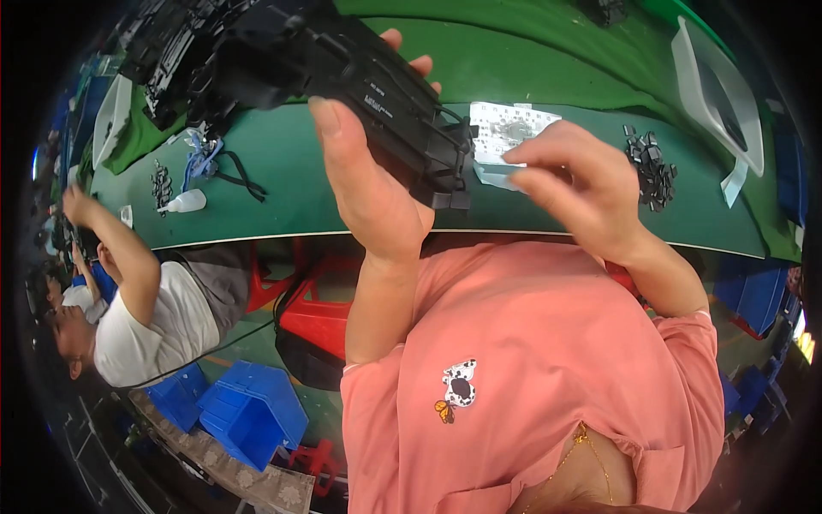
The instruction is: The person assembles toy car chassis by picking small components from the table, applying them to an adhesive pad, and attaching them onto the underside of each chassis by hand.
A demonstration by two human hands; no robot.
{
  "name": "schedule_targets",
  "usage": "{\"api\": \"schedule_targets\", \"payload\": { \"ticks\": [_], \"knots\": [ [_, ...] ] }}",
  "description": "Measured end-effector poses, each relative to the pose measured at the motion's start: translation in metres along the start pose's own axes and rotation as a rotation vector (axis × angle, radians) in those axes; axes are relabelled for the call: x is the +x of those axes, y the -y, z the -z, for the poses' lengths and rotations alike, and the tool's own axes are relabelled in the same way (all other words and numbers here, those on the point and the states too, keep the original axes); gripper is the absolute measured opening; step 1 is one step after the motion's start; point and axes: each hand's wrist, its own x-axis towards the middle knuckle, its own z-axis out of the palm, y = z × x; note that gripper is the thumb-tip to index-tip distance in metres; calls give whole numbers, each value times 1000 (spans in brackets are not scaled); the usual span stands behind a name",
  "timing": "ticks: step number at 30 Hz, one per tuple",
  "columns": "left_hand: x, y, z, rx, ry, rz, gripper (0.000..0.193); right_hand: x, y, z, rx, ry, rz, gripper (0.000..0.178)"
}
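Note:
My left hand (372,184) is wrapped round a long black plastic housing (364,90), thumb on the near side and fingertips showing past its far edge. The housing slants from upper left down toward the middle, above the table. Its lower end, with small black tabs, faces my right hand (591,184). That hand is raised close by, thumb and forefinger bent toward each other with a small gap and nothing visible between them; the other fingers are partly hidden. Under it lies a printed white sheet (492,141) with clear plastic on it. To its right is a pile of small black parts (652,171).
Stacked black housings (184,64) crowd the far left. Nearer lie a blue strap (203,158), a small white bottle (188,201) and small dark pieces (161,184). A white tray (715,94) stands at far right. Another person (154,313) sits at left, near blue bins (253,411).

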Motion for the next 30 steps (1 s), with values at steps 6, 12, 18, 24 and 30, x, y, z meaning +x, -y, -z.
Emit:
{"api": "schedule_targets", "payload": {
  "ticks": [6, 12, 18, 24, 30],
  "knots": [
    [2, 3, -9, 189, 52, -153, 72, 11, -1, -5, 563, 345, -790, 16],
    [1, 0, -13, 209, 88, -162, 75, 14, -5, -9, 635, 328, -768, 16],
    [10, -10, -6, -49, 66, -46, 78, 20, 13, -5, 598, 314, -804, 18],
    [59, -48, 26, -282, -203, 218, 46, -4, 3, 27, 621, 108, -749, 17],
    [173, -92, 77, -142, -391, -54, 38, -37, -18, 48, 779, -84, -684, 17]
  ]
}}
